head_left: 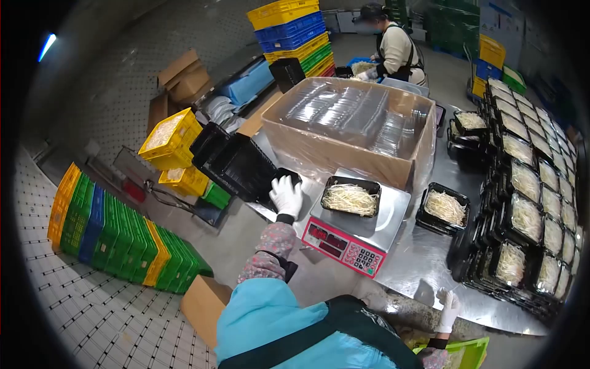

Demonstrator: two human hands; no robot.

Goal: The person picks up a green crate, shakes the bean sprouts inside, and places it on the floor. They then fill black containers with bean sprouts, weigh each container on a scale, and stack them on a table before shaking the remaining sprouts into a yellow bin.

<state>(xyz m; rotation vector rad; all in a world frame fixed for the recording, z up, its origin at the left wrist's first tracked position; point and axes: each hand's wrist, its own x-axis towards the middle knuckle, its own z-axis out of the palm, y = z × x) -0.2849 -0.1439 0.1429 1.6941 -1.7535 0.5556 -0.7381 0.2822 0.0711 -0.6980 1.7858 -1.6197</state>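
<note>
"At the clock's centre, on the metal table, what stands there, if twelve lies straight ahead of the worker?"

"A red-fronted scale, and on its plate a black tray filled with pale sprouts. Both hands are apart from it."

"Where's the left hand?"

"Between nine and ten, near the scale, its white glove over the edge of a small black tray. The fingers look slightly spread; whether the thumb pinches the rim, I can't tell from here. Just beyond, at ten, lean larger black trays."

"And the right hand?"

"Between four and five, by the table's near edge and close to a light-green crate. Fingers and thumb stand loosely apart."

"What else is close by?"

"At twelve, a cardboard carton holding rows of clear plastic pieces. At three, near the scale, a short stack of trays, sprouts showing in the top one; past it, a tall bank of filled trays."

"Who's beyond the carton?"

"Another person, just past twelve, in a dark cap, bent towards a blue container."

"Over at nine?"

"Green crates in a long row, with yellow and blue among them."
</note>
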